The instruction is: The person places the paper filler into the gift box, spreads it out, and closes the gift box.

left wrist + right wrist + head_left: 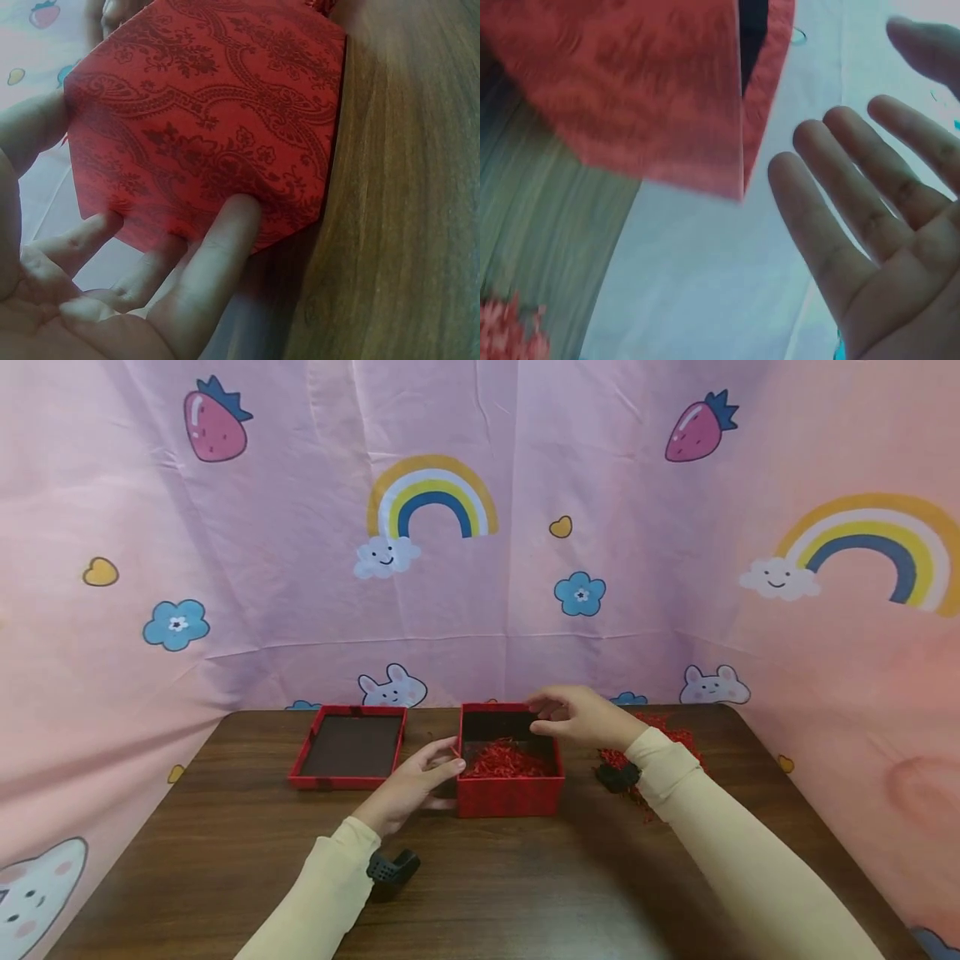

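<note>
A red patterned box sits without its lid on the table, with red shredded paper inside. At its left wall is my left hand. The thumb lies over the rim and the other fingers spread on the outer side, holding the box; the left wrist view shows this patterned wall close up. My right hand hovers at the box's back right rim, fingers loosely bent in the head view. In the right wrist view its fingers are apart from the box, and the palm bears nothing.
A red lid with a dark inside lies left of the box, inner side up. More red shredded paper is heaped on the brown table to the right, partly behind my right wrist. A printed cloth hangs behind and beside the table.
</note>
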`<state>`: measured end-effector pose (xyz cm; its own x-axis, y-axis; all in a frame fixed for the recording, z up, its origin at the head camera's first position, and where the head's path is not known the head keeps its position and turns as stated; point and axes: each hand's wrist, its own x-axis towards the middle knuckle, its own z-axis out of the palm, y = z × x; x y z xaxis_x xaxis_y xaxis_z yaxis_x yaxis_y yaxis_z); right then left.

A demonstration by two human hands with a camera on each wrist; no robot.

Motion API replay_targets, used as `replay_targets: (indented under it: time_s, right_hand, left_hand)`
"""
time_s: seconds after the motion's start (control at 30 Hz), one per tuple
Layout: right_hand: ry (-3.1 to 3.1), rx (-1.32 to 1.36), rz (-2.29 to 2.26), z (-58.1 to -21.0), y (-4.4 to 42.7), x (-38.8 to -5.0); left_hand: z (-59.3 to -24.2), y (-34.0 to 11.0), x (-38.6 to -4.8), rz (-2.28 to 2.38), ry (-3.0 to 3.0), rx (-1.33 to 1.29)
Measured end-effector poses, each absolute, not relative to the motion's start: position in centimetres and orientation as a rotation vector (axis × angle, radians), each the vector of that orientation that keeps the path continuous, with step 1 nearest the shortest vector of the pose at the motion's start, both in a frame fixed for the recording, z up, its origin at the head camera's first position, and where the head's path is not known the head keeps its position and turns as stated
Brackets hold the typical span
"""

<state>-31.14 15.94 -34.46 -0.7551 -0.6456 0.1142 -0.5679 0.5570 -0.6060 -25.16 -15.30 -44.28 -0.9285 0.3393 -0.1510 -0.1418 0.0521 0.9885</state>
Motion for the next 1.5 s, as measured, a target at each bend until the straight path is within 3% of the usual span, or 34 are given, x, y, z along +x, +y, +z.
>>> replay_targets:
  time_s: [0.4, 0.73, 1.1, 1.5]
  right_hand:
    - [2.848, -0.839, -1.029, -35.6, 26.6, -29.7]
    - [3.009, -0.623, -0.718, -39.3, 32.9, -27.6]
    - [2.928, -0.575, -0.619, -42.8, 34.9, -27.3]
    - [2.990, -0.661, -0.596, -43.9, 34.4, -28.4]
  left_hand:
    - [-44.9, -15.1, -25.3, 1.959, 1.980, 0.179]
    - [-44.6, -15.1, -25.2, 1.958, 1.972, 0.192]
    - [-44.5, -15.1, -25.3, 1.962, 1.984, 0.186]
    - [-44.8, -15.1, -25.3, 1.974, 1.987, 0.187]
